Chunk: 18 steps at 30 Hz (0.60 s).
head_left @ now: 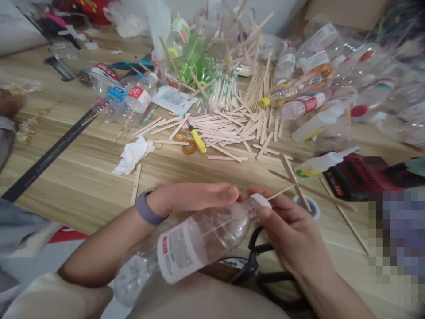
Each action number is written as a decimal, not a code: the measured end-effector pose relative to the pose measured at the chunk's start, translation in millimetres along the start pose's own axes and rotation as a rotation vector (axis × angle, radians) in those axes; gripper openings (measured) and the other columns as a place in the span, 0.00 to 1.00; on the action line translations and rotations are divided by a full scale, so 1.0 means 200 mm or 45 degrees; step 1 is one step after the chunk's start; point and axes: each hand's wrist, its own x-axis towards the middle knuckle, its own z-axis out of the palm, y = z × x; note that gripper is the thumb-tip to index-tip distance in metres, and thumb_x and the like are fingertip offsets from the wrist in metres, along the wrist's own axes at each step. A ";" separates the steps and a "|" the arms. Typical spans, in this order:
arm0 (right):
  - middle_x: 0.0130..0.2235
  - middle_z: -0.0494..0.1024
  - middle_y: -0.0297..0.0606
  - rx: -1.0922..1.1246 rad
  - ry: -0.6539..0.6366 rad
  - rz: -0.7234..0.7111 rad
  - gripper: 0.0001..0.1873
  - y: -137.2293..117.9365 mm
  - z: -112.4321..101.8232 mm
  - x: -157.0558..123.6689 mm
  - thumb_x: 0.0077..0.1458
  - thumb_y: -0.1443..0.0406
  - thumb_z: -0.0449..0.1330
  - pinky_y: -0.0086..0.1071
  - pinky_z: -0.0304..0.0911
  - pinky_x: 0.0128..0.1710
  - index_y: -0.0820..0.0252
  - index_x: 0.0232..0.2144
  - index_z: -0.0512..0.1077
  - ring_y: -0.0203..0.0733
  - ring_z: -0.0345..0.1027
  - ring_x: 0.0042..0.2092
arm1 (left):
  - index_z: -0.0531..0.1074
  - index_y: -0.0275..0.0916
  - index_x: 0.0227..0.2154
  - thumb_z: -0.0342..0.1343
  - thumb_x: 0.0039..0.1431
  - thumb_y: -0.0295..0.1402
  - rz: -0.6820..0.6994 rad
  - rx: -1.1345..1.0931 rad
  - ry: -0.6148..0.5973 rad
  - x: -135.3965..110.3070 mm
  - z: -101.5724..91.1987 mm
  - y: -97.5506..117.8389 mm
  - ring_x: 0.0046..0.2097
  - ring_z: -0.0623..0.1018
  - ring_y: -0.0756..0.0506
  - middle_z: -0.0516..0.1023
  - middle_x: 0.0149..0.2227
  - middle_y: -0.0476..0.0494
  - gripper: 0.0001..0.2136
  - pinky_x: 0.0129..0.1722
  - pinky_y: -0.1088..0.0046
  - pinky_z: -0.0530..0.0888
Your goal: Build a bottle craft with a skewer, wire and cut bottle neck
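Currently, head view: 1 clear bottle (186, 248) lies at lower centre. The left hand (195, 197) pinches its neck and the right hand (292, 230) clasps the white cap (260, 200). A thin stick (280, 192) appears partly pushed in. The stick pile (229, 128) at upper centre lies unused.

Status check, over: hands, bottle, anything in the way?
Left hand pinching plastic bottle at neck. Right hand on its white cap, thin stick alongside. Bottle tilted across lap. Black scissors underneath.
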 end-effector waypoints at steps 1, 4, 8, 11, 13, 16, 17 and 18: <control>0.37 0.82 0.36 -0.014 0.051 -0.004 0.15 -0.01 -0.02 0.01 0.50 0.54 0.70 0.32 0.69 0.36 0.45 0.42 0.80 0.42 0.73 0.36 | 0.72 0.35 0.45 0.61 0.56 0.44 -0.023 0.090 -0.063 -0.01 -0.01 0.01 0.35 0.75 0.49 0.76 0.37 0.47 0.20 0.33 0.77 0.69; 0.35 0.82 0.35 0.009 0.079 -0.003 0.16 -0.03 -0.04 0.03 0.47 0.53 0.72 0.33 0.68 0.37 0.44 0.40 0.81 0.42 0.73 0.36 | 0.70 0.38 0.48 0.64 0.53 0.40 -0.046 0.152 -0.286 0.00 -0.02 0.01 0.36 0.77 0.47 0.76 0.36 0.50 0.21 0.33 0.75 0.70; 0.43 0.82 0.36 0.132 0.019 0.042 0.18 -0.06 -0.02 0.03 0.46 0.53 0.72 0.37 0.67 0.46 0.45 0.41 0.81 0.45 0.74 0.44 | 0.70 0.40 0.45 0.67 0.48 0.44 -0.073 -0.214 -0.376 0.02 0.01 -0.02 0.31 0.76 0.49 0.74 0.33 0.50 0.23 0.30 0.75 0.72; 0.46 0.82 0.37 0.241 -0.019 0.069 0.19 -0.06 -0.01 0.03 0.45 0.53 0.73 0.38 0.67 0.48 0.46 0.41 0.81 0.44 0.74 0.45 | 0.69 0.40 0.47 0.69 0.45 0.47 -0.114 -0.352 -0.375 0.02 0.03 -0.04 0.29 0.76 0.50 0.75 0.32 0.50 0.28 0.28 0.74 0.74; 0.45 0.82 0.37 0.278 -0.038 0.074 0.19 -0.06 -0.01 0.03 0.43 0.53 0.74 0.36 0.67 0.46 0.46 0.40 0.81 0.43 0.74 0.42 | 0.70 0.40 0.44 0.69 0.45 0.47 -0.112 -0.353 -0.390 0.02 0.03 -0.04 0.28 0.75 0.51 0.75 0.32 0.50 0.26 0.28 0.74 0.75; 0.42 0.83 0.36 0.235 0.018 0.069 0.18 -0.05 0.00 0.04 0.43 0.53 0.74 0.33 0.66 0.44 0.46 0.38 0.81 0.41 0.73 0.41 | 0.70 0.40 0.42 0.68 0.46 0.46 -0.059 -0.254 -0.317 0.03 0.03 -0.03 0.28 0.74 0.51 0.73 0.31 0.51 0.24 0.28 0.76 0.73; 0.41 0.84 0.36 0.207 0.055 0.070 0.18 -0.04 0.00 0.04 0.43 0.53 0.74 0.33 0.66 0.44 0.46 0.38 0.81 0.41 0.73 0.41 | 0.70 0.40 0.42 0.68 0.46 0.46 -0.042 -0.177 -0.279 0.03 0.03 -0.03 0.28 0.74 0.51 0.73 0.31 0.51 0.23 0.27 0.76 0.72; 0.40 0.84 0.36 0.185 0.092 0.070 0.18 -0.04 0.00 0.04 0.42 0.53 0.74 0.34 0.66 0.44 0.47 0.38 0.81 0.42 0.73 0.41 | 0.70 0.40 0.42 0.67 0.47 0.46 -0.029 -0.092 -0.238 0.03 0.03 -0.03 0.28 0.74 0.51 0.74 0.31 0.50 0.23 0.28 0.76 0.71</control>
